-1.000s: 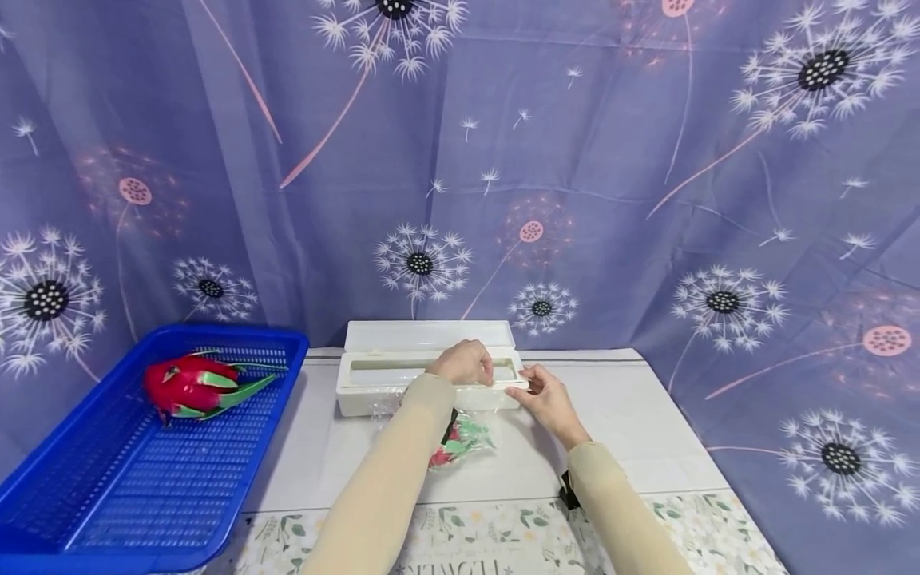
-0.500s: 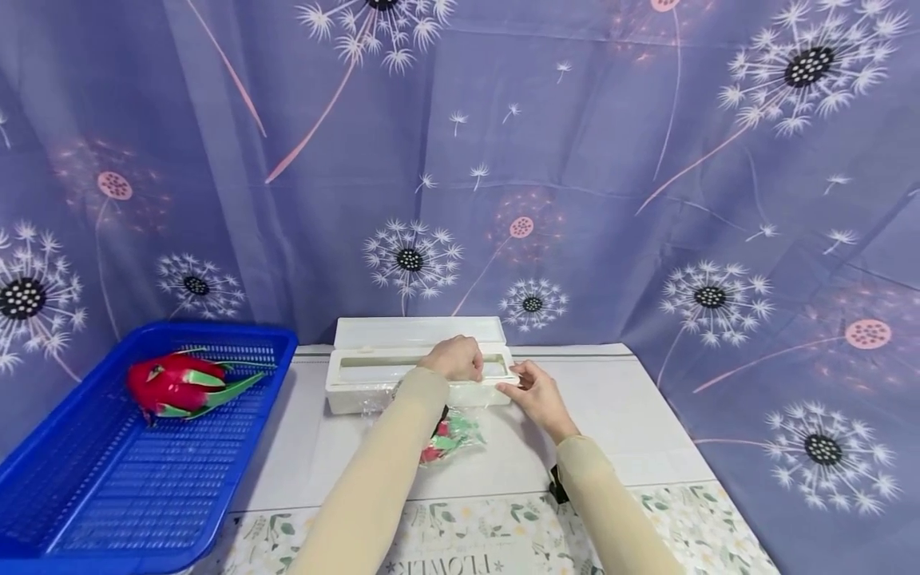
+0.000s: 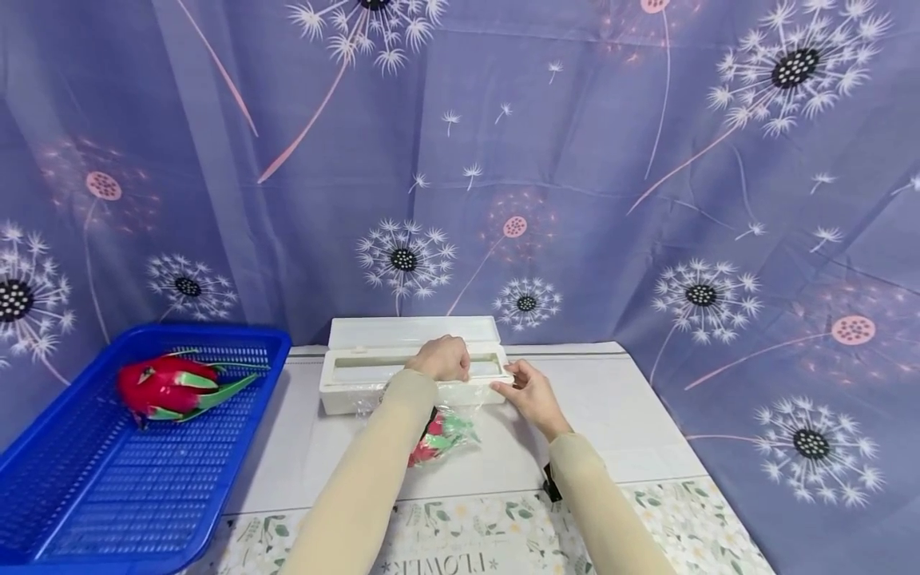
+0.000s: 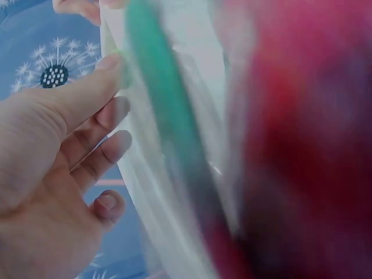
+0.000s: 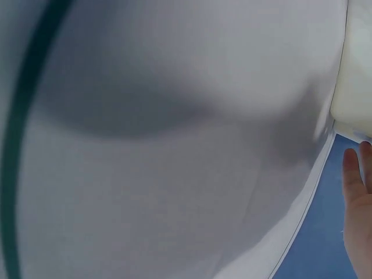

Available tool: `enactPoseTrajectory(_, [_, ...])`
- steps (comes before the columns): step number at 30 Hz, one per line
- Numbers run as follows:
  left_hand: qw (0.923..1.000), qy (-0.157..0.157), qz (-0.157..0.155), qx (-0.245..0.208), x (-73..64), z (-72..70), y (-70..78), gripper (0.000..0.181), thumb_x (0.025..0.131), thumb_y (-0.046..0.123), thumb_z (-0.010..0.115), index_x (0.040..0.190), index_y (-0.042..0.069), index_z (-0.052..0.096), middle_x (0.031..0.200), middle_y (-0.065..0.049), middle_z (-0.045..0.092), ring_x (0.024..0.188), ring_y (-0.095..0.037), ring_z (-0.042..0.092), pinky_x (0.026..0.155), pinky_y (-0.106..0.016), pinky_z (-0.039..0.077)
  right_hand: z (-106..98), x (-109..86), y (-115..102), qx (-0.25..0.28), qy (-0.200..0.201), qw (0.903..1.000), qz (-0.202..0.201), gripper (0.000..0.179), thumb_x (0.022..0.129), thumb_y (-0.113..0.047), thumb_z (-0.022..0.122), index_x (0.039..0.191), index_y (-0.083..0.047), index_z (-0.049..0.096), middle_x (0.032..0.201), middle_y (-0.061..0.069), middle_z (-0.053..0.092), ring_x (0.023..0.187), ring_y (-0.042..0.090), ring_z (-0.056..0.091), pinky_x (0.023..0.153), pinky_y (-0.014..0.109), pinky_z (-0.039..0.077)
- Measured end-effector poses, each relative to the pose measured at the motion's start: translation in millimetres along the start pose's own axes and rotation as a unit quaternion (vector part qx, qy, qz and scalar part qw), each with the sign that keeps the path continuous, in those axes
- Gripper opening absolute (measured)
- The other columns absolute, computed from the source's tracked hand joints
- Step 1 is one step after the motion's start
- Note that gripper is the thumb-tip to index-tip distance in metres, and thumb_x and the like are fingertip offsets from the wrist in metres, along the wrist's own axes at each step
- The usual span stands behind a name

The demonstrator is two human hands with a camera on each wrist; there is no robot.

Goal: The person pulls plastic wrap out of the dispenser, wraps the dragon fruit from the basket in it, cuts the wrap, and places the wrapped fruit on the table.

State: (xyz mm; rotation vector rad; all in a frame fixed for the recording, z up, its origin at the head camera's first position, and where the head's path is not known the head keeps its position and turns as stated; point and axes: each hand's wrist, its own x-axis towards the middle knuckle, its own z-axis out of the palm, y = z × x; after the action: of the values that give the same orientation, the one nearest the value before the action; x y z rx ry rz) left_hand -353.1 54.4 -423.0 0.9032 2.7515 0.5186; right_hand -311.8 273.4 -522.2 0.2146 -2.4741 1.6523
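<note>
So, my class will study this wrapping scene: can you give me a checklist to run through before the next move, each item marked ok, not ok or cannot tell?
1. Lid of the white box raised: ok, it stands open at the back.
2. Box steadied: ok, the right hand holds its right end.
3. Left hand gripping firmly: cannot tell; it is at the front edge, grip unclear.
4. Film cut free from the box: cannot tell.
5. Wrapped dragon fruit fully in the head view: not ok, the left sleeve covers part.
6. Other dragon fruit in the blue basket: ok.
</note>
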Motion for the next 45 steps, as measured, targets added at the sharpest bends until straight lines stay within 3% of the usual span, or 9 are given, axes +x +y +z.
enactPoseTrajectory(6, [0.9999,0.008,0.011,0.006,-7.9,-3.3,-4.1,0.011,0.083,0.018,0.079,0.072,0.016,0.076,0.071,0.009,0.063,0.081,-0.013,0.056,0.079,-0.031,0.048,-0.4,-0.4,1.8,0.000,0.003,0.9999,-0.011,0.034,0.081,-0.010,0.079,0.104,0.002,0.058,0.111,0.017,0.068,0.105,0.031,0.065,0.083,0.028,0.054])
enactPoseTrajectory(13, [0.9997,0.006,0.023,0.007,-11.1,-4.8,-8.6,0.011,0.083,0.015,0.078,0.072,0.012,0.076,0.068,0.008,0.062,0.071,-0.011,0.054,0.072,-0.028,0.048,2.3,-0.4,1.6,0.032,-0.017,0.9992,-0.016,0.039,0.082,-0.009,0.078,0.108,0.009,0.056,0.114,0.026,0.065,0.105,0.039,0.063,0.081,0.026,0.054])
enactPoseTrajectory(19, [0.9987,0.004,0.027,0.042,-11.1,-8.1,-6.9,0.011,0.084,0.014,0.078,0.073,0.012,0.076,0.070,0.008,0.065,0.073,-0.012,0.058,0.075,-0.027,0.050,2.5,-1.5,-2.1,-0.009,-0.007,0.9999,-0.011,0.039,0.082,-0.019,0.079,0.108,0.001,0.058,0.113,0.018,0.068,0.103,0.031,0.066,0.081,0.027,0.054])
enactPoseTrajectory(26, [0.9941,-0.009,0.024,0.105,-4.2,-4.3,7.6,0.010,0.085,0.017,0.077,0.078,0.014,0.071,0.079,0.006,0.065,0.085,-0.014,0.062,0.082,-0.027,0.050,-4.8,-11.7,-2.1,-0.054,0.019,0.9984,0.006,0.038,0.082,-0.028,0.080,0.104,-0.007,0.058,0.119,0.014,0.066,0.110,0.030,0.063,0.090,0.037,0.052])
enactPoseTrajectory(33, [0.9890,-0.018,0.025,0.145,-0.9,-2.2,13.9,0.013,0.088,0.019,0.075,0.077,0.016,0.068,0.076,0.007,0.064,0.079,-0.012,0.061,0.079,-0.026,0.051,-2.1,-12.7,3.5,-0.094,0.057,0.9933,-0.036,0.035,0.079,-0.022,0.083,0.099,-0.008,0.059,0.099,0.010,0.072,0.097,0.025,0.068,0.074,0.027,0.055])
enactPoseTrajectory(39, [0.9900,-0.023,0.016,0.138,-6.4,-8.0,5.0,0.011,0.088,0.019,0.075,0.079,0.015,0.070,0.078,0.006,0.065,0.080,-0.012,0.062,0.078,-0.026,0.051,3.2,-7.5,5.4,-0.077,0.041,0.9940,-0.066,0.032,0.082,-0.016,0.080,0.102,-0.003,0.060,0.108,0.019,0.070,0.103,0.032,0.067,0.077,0.026,0.055])
enactPoseTrajectory(45, [0.9921,-0.022,-0.001,0.124,-15.3,-11.8,-8.2,0.015,0.087,0.017,0.075,0.074,0.015,0.068,0.074,0.007,0.063,0.075,-0.011,0.059,0.076,-0.027,0.051,3.1,-3.3,4.9,-0.099,0.021,0.9915,-0.083,0.034,0.084,-0.020,0.079,0.106,-0.002,0.061,0.112,0.021,0.068,0.104,0.035,0.065,0.082,0.034,0.054])
